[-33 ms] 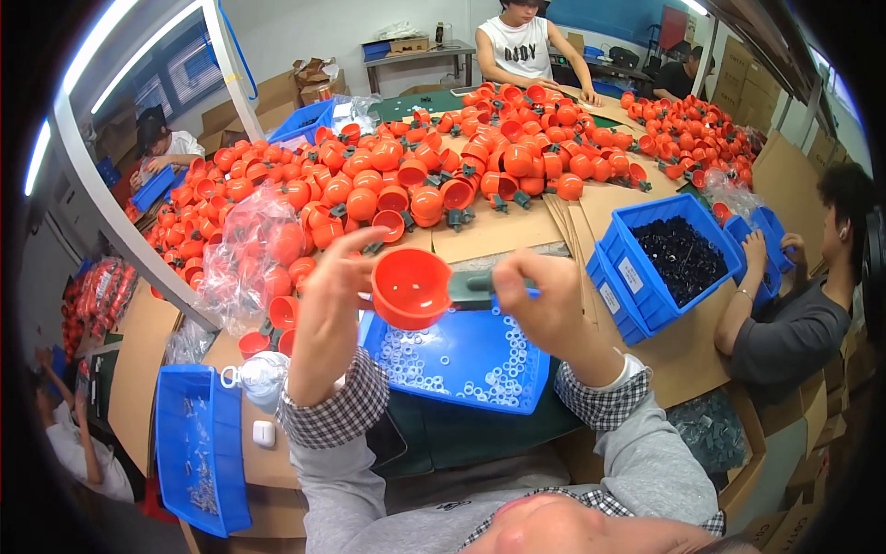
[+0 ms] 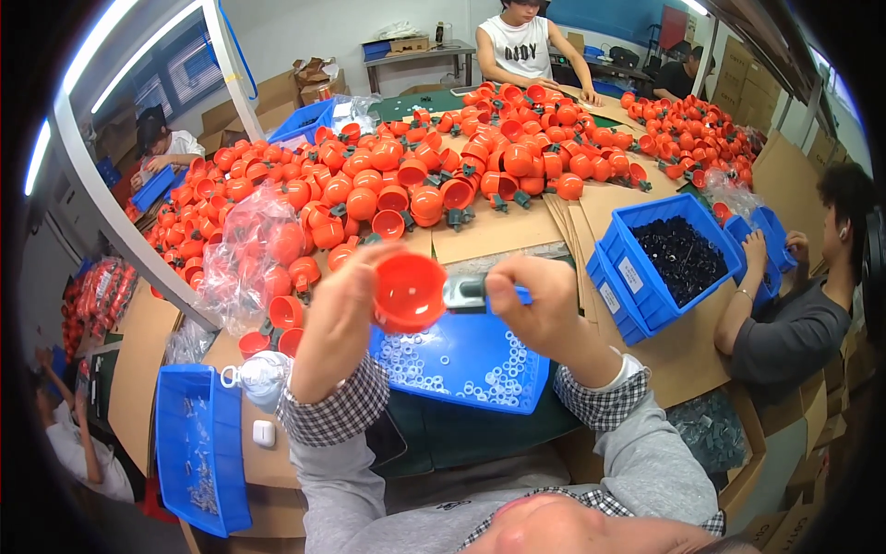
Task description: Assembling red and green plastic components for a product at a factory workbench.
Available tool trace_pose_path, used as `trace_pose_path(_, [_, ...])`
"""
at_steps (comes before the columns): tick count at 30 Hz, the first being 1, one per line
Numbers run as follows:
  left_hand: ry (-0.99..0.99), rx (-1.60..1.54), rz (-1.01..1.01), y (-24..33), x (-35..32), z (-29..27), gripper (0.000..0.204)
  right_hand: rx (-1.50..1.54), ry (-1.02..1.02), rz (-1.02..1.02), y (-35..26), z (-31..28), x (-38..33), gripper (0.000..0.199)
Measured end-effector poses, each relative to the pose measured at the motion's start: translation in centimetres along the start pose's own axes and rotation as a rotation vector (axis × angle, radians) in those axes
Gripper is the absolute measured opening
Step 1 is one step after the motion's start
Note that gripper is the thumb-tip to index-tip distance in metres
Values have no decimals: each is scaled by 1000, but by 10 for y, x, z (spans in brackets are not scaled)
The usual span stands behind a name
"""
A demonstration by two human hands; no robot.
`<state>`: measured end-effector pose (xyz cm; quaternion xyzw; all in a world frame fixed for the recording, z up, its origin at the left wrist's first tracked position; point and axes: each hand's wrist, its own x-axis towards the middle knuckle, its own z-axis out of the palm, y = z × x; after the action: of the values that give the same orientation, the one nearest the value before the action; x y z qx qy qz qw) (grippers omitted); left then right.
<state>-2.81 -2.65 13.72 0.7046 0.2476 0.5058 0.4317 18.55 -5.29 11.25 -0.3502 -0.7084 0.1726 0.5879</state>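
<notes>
An orange-red plastic cup (image 2: pixel 406 305) is held up in front of me, its open mouth turned toward the camera and a small pale spot inside. My left hand (image 2: pixel 334 309) has its fingers closed round the cup's left side. From the right side sticks out a dark green fitting (image 2: pixel 469 291). My right hand (image 2: pixel 540 303) grips the fitting's outer end between thumb and curled fingers; a bit of blue shows beside these fingers. Beneath both hands lies a blue tray (image 2: pixel 471 343) scattered with white rings.
A big heap of similar orange cups (image 2: pixel 425 201) covers the far table. Left are a clear bottle (image 2: pixel 264 377), a white case (image 2: pixel 264 433) and a blue bin (image 2: pixel 231 499). Right, a blue bin (image 2: pixel 646 300) holds black parts near a co-worker (image 2: pixel 784 323). Other people work farther off.
My left fingers have closed in on the cup, and the cup has tilted slightly. My right hand has shifted a little to the left.
</notes>
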Motion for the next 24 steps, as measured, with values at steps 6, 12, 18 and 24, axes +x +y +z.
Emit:
trace_pose_path(6, [47, 183, 111, -1, 1, 16, 36, 317, -151, 387, -7, -12, 0, 39])
trace_pose_path(12, [77, 245, 108, -5, 2, 14, 34, 425, -192, 459, 0, -13, 1, 38])
trace_pose_path(18, [130, 170, 79, -4, 3, 10, 29, -437, -36, -335, 12, -5, 4, 32])
trace_pose_path(24, [131, 230, 111, -4, 2, 11, 29, 439, -333, 396, 0, -15, 1, 35])
